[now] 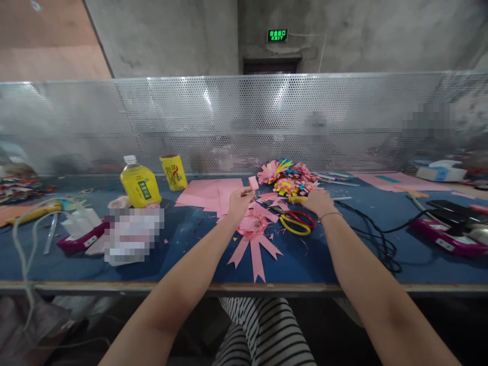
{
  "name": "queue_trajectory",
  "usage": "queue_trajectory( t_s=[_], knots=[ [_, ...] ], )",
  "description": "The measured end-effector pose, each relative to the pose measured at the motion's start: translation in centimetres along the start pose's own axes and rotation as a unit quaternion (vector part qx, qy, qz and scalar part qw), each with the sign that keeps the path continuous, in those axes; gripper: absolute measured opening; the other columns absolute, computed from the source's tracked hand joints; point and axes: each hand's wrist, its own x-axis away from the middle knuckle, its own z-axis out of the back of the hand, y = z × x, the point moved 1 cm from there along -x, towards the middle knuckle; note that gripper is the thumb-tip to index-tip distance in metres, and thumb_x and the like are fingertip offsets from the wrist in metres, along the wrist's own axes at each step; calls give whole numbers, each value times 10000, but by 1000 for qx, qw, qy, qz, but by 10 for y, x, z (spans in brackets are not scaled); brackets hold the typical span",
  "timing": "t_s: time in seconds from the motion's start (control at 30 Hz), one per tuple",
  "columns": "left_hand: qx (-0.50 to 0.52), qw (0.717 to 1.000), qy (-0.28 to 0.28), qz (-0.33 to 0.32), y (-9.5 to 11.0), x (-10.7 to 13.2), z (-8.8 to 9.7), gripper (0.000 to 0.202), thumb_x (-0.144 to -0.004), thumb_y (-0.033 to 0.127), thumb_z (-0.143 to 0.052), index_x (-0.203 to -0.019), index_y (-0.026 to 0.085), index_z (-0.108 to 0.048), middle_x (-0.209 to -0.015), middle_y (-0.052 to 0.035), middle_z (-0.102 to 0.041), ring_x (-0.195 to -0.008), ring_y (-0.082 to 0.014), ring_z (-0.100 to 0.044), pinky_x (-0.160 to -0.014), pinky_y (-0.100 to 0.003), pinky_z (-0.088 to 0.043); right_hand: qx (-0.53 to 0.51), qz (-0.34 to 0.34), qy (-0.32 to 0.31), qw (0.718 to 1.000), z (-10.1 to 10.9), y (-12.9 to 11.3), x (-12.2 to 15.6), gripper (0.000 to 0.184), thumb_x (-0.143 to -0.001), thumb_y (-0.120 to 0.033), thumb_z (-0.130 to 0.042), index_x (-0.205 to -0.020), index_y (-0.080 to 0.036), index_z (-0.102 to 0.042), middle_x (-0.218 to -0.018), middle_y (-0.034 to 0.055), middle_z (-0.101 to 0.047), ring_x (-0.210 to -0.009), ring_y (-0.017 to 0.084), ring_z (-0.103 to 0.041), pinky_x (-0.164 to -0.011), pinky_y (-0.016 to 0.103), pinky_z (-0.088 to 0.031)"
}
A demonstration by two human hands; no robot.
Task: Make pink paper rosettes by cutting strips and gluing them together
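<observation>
On blue table [328, 264] before mesh screen [152, 122], left grip [239, 201] pinches pink slip [253, 183]; right grip [319, 202] unclear.

Dim, flat indoor light. Glare streaks on the perforated metal screen [244, 122]; green exit sign [277, 35] glows. Wide-angle bending at edges. Several pixelated patches; far background soft.

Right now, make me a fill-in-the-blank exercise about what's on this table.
The left hand pinches a small ____ paper piece.
The scissors have one red handle and one ____ handle.
The paper rosette lies on a ____ table.
The thin bracelet is on the ____ wrist.
Missing words: pink, yellow, blue, right.
</observation>
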Motion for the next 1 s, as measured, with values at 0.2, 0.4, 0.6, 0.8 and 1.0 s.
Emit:
queue_trajectory(
  t_s=[0.2, 0.4, 0.6, 0.8, 1.0],
  knots=[
    [-4, 997, -64, 34, 3, 6, -4, 306, -624, 188, -591, -921, 125, -619, -905, -77, -635, -669, -107, -566, -564, -218, -456, -394, 122, -12, 911, -4, -63, 5, 291, -687, -349, -559, -900, -152, -536, -917, 80, -586, -823, 162, -554, -735, 303, -445],
    [-29, 993, -112, 23, 3, 9, -9, 293, -649, 138, -528, -925, 127, -625, -861, -59, -643, -638, -96, -562, -549, -206, -457, -619, 64, -125, 773, -16, -99, 24, 287, -648, -387, -604, -836, -174, -563, -823, 22, -586, -742, 126, -553, -667, 269, -458],
    [-22, 984, -174, 39, 7, 15, -10, 288, -641, 142, -551, -914, 155, -638, -951, -52, -641, -717, -115, -579, -561, -200, -461, -717, 29, -118, 687, -12, -107, 31, 248, -581, -359, -666, -682, -169, -543, -678, -18, -574, -625, 96, -538, -607, 242, -446],
    [0, 979, -193, 67, 9, 12, -10, 315, -672, 180, -551, -985, 150, -568, -1018, -89, -613, -734, -126, -599, -648, -269, -479, -749, -16, -125, 650, -8, -105, 32, 257, -551, -326, -694, -684, -171, -538, -633, -25, -581, -600, 103, -562, -563, 230, -443],
    [-373, 917, -135, -47, 5, -8, 15, 350, -599, 263, -607, -925, 145, -564, -979, -88, -607, -863, -173, -553, -735, -261, -429, -768, -73, -113, 626, 0, -96, 28, 191, -574, -259, -683, -662, -180, -532, -648, -21, -617, -598, 105, -598, -510, 197, -446]
  ],
)
